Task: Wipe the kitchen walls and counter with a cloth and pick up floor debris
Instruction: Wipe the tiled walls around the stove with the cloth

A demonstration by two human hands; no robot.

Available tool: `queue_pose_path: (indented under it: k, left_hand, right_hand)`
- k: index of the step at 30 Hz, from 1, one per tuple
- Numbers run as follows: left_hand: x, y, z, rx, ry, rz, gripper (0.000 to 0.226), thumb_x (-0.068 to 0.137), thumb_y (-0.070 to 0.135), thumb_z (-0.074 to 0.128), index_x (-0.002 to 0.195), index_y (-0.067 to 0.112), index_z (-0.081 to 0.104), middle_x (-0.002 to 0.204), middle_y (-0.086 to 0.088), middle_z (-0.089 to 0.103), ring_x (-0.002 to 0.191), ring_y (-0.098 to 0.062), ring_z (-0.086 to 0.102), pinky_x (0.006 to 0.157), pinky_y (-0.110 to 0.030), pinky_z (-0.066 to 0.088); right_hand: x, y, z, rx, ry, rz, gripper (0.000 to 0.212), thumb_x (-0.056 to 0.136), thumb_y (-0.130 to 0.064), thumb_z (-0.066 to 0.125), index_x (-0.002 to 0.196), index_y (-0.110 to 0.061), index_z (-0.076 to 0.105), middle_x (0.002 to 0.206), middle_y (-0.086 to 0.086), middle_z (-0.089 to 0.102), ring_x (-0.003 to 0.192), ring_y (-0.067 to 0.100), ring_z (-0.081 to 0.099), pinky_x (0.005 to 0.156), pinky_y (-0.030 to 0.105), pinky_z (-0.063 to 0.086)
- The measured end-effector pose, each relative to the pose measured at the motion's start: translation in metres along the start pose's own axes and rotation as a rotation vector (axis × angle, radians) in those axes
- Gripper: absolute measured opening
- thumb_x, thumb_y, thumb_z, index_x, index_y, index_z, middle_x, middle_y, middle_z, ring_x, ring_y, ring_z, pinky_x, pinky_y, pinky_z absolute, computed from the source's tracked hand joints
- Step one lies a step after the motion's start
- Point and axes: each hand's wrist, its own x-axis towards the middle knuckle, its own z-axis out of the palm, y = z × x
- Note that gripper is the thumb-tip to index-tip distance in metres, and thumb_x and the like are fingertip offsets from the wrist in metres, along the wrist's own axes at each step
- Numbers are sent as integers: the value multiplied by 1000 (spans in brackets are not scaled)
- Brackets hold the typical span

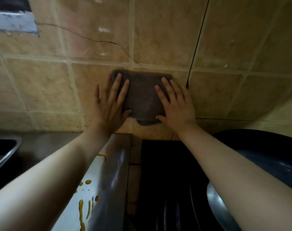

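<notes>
Counter (112, 172): steel, streaked with glare, running from the near edge up to the wall; orange-yellow drips (82, 209) sit on its near part.
Sink (2, 154): dark basin at far left, set into the counter.
Stove (165, 180): black surface just right of the counter.
Wok (267, 157): dark and round at the right, partly under the right forearm.
Left hand (111, 102): flat, fingers straight and spread, pressing the cloth's left side against the wall.
Right hand (176, 101): flat, fingers straight, pressing the cloth's right side.
Hands: apart, one at each side of the cloth, neither curled round it.
Cloth (142, 95): dark grey-brown, roughly rectangular, spread flat on the wall just above the counter's back edge; a fold hangs at its lower rim.
Wall (158, 34): tan tiles with pale grout; a thin crack (95, 40) runs down toward the cloth.
</notes>
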Motion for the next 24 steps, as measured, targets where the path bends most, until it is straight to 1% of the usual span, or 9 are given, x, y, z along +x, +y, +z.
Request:
queue_pose_path:
  k: [1, 2, 5, 6, 10, 15, 19, 21, 24]
  left_hand:
    - [2, 3, -1, -20, 10, 1, 98, 70, 56, 65, 147, 14, 23, 153, -14, 28, 138, -34, 31, 104, -51, 12]
    - [4, 6, -1, -33, 17, 0, 99, 69, 55, 68, 147, 14, 23, 153, -14, 28, 138, -35, 31, 104, -51, 12]
    - [11, 17, -1, -22, 45, 0, 100, 70, 57, 68, 148, 15, 21, 154, -13, 26, 139, -34, 25, 106, -52, 11]
    - [14, 21, -1, -19, 54, 5, 100, 71, 58, 67, 148, 15, 22, 153, -13, 26, 138, -33, 23, 106, -52, 12]
    - [28, 43, -9, -39, 84, 44, 100, 70, 59, 67, 148, 15, 22, 153, -13, 28, 139, -34, 25, 106, -52, 12]
    - [35, 64, -10, -37, 91, 11, 99, 72, 60, 64, 148, 16, 20, 154, -12, 26, 140, -32, 20, 107, -51, 8]
    - [34, 71, -10, -58, 87, 3, 100, 71, 60, 65, 149, 17, 19, 155, -12, 25, 139, -31, 16, 105, -54, 9]
    - [35, 74, -12, -57, 84, 0, 101, 71, 60, 65, 149, 17, 18, 155, -11, 24, 140, -31, 16, 105, -55, 10]
    - [36, 76, -14, -36, 75, -3, 103, 69, 61, 66, 149, 18, 17, 155, -10, 23, 140, -31, 15, 104, -56, 11]
  right_hand:
    - [0, 4, -1, -13, 25, 12, 114, 64, -66, 68, 145, -22, 1, 157, 2, 8, 144, 25, 20, 112, 41, 4]
    - [1, 10, -1, -20, 21, 3, 114, 64, -67, 67, 146, -21, 1, 158, 2, 10, 144, 25, 20, 112, 41, 4]
    - [-1, 28, -3, 31, -14, -51, 109, 74, -64, 61, 143, -23, -12, 154, -1, -12, 147, 24, 6, 113, 41, -2]
    - [-2, 35, -2, 34, -12, -51, 108, 75, -64, 61, 142, -24, -12, 153, -1, -13, 147, 24, 5, 114, 41, -1]
    - [-9, 60, 2, 1, -2, 12, 116, 64, -65, 70, 148, -18, 6, 158, 6, 13, 144, 28, 18, 112, 43, 11]
    - [-12, 84, 5, 28, 78, -7, 115, 54, -61, 79, 146, -11, 31, 152, 11, 33, 137, 28, 26, 108, 48, 31]
    - [-13, 90, 3, -23, 25, -21, 114, 55, -66, 75, 145, -11, 33, 151, 11, 34, 136, 27, 20, 108, 42, 15]
    - [-14, 93, -1, 13, -5, -5, 115, 58, -65, 73, 147, -10, 26, 154, 12, 28, 138, 28, 16, 110, 41, 10]
    - [-16, 87, -11, 86, -113, -18, 114, 75, -67, 59, 146, -10, -10, 153, 8, -19, 146, 29, -5, 114, 37, -9]
